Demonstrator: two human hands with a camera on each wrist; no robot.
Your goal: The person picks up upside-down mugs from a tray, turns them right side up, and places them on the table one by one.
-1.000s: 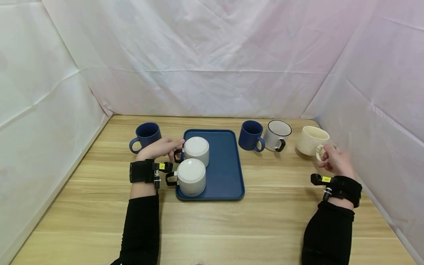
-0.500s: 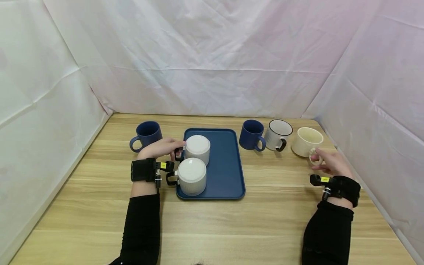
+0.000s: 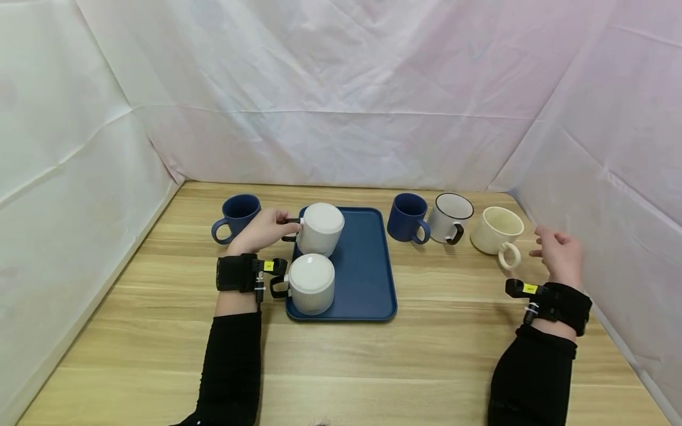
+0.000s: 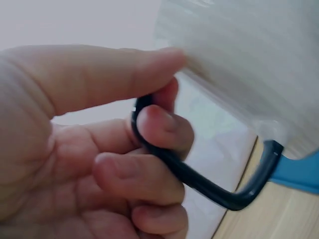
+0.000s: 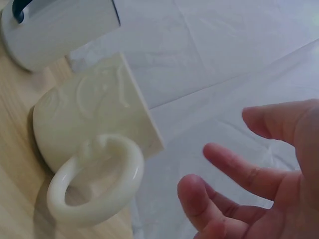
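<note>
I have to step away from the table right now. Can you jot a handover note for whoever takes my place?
Left hand: grip on the black handle of the far upside-down white mug, tilted over the blue tray.
Right hand: open, holding nothing, just right of the cream mug.
Done: near white mug sits inverted on the tray.
Left: two blue mugs, the black-rimmed white mug and the cream mug stand upright on the table.

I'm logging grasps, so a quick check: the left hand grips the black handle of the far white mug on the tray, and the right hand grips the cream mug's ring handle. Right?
Not quite. The left hand does grip the far white mug by its black handle, over the tray. But the right hand holds nothing: the right wrist view shows its fingers spread, clear of the cream mug.
</note>
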